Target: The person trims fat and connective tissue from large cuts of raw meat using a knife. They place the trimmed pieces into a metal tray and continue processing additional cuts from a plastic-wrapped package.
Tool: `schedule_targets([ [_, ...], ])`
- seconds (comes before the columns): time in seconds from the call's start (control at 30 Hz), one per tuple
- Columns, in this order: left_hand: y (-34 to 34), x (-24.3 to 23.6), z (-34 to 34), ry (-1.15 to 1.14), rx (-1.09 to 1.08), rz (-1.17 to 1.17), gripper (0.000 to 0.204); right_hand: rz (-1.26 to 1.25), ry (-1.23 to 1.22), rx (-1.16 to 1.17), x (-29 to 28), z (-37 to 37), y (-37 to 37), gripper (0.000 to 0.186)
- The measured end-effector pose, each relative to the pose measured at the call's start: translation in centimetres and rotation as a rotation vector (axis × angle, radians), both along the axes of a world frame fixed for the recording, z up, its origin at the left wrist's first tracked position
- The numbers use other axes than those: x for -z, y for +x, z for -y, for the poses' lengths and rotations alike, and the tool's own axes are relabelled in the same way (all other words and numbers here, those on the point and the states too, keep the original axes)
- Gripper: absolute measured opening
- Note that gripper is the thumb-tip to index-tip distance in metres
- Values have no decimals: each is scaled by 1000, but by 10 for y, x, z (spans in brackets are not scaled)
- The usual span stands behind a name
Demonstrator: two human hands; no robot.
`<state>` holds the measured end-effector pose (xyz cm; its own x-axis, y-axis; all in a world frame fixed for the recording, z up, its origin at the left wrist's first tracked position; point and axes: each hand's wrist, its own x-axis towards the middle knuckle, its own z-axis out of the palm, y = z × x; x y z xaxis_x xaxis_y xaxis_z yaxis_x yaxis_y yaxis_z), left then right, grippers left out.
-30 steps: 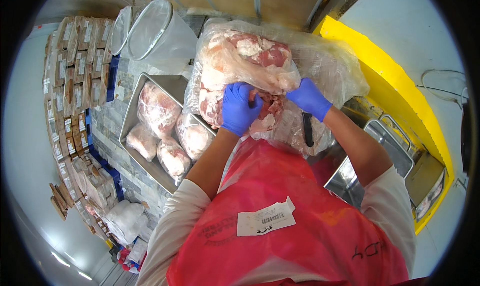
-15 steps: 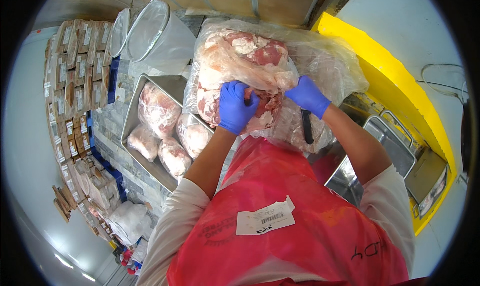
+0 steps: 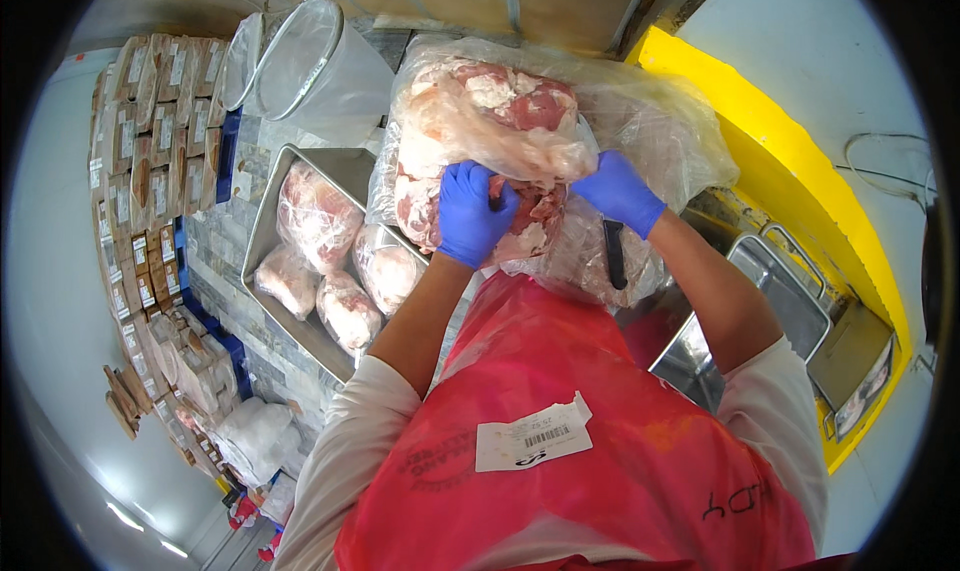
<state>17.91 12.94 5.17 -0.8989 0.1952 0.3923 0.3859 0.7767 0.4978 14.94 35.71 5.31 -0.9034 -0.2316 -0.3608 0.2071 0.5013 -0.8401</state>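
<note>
A large heap of raw meat (image 3: pixel 540 104) with pale fat lies on a clear plastic bag (image 3: pixel 670 136) in front of me. My left hand (image 3: pixel 472 216), in a blue glove, is closed with its fingers curled into the near part of the meat. My right hand (image 3: pixel 618 191), also blue-gloved, is closed at the heap's right side, pinching the edge of the pinkish, see-through plastic drawn across the meat. From under the right wrist sticks out the black handle of a knife (image 3: pixel 614 261), lying on the plastic; its blade is hidden.
To the left, a metal tub (image 3: pixel 262 221) holds several bagged meat pieces (image 3: pixel 318 216). Beyond it hangs a clear bag on a hoop (image 3: pixel 325 71). Stacked cartons (image 3: pixel 160 171) line the far left. On the right are a metal bin (image 3: pixel 785 281) and a yellow frame (image 3: pixel 840 196).
Both hands keep their places on the meat and plastic. The view has shifted very slightly; nothing else has visibly moved.
</note>
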Motion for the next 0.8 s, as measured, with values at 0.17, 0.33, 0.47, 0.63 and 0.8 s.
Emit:
schedule_targets([
  [0.17, 10, 10, 5, -32, -3, 46, 29, -55, 82, -81, 6, 16, 9, 44],
  [0.33, -4, 0, 0, 23, 12, -39, 25, 9, -40, 35, 19, -5, -1, 43],
  [0.47, 6, 9, 4, -14, -12, 1, 24, 28, 81, -111, -23, 16, 1, 43],
  [0.63, -2, 2, 0, 15, 8, -56, 25, 43, 118, -62, -8, 2, -1, 43],
  [0.8, 4, 6, 5, -24, -19, 3, 25, 31, 154, -88, -5, 6, -2, 44],
])
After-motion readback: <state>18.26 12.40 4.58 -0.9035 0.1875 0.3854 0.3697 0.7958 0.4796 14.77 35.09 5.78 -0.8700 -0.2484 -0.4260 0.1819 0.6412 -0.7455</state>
